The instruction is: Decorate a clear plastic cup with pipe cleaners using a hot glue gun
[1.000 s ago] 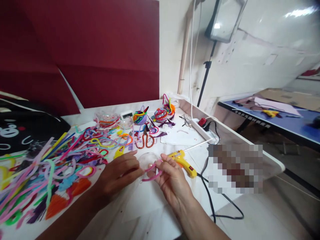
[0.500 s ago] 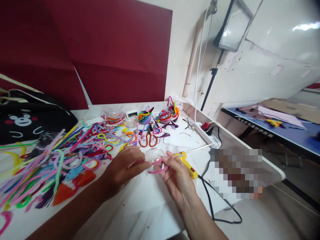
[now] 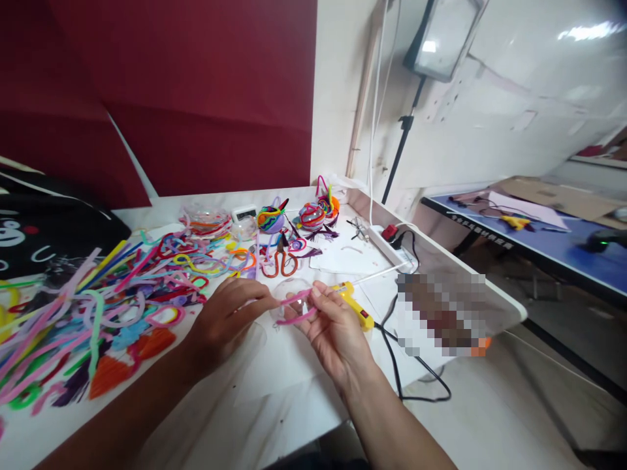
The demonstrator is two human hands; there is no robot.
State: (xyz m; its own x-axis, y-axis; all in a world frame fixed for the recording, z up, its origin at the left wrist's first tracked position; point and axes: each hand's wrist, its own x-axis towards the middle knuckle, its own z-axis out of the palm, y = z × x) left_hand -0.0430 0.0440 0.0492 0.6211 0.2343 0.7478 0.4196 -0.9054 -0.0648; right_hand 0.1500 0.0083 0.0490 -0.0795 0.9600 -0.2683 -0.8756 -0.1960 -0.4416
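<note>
My right hand (image 3: 336,329) is closed round a clear plastic ball (image 3: 285,290), thumb on top. A bent pink pipe cleaner (image 3: 298,319) lies in a U along the ball, its bend by the right thumb. My left hand (image 3: 228,320) comes from the other side, its fingertips pinching one end of the pipe cleaner at the ball's left edge. Whether the pipe cleaner is stuck to the ball I cannot tell. Just right of my right hand a yellow glue gun (image 3: 355,305) lies on the table. Orange-handled scissors (image 3: 280,263) lie beyond the ball.
Many coloured pipe cleaners (image 3: 122,307) and orange tassels (image 3: 110,373) are heaped at left. Decorated balls (image 3: 271,220) stand at the back. A power strip (image 3: 392,247) lies by the raised table edge, and the glue gun's black cord (image 3: 398,365) loops over the table's right side.
The view has shifted a little, so everything sits further left and higher. Both hands keep the same hold on the ball and the pink pipe cleaner, with only slight finger movement.
</note>
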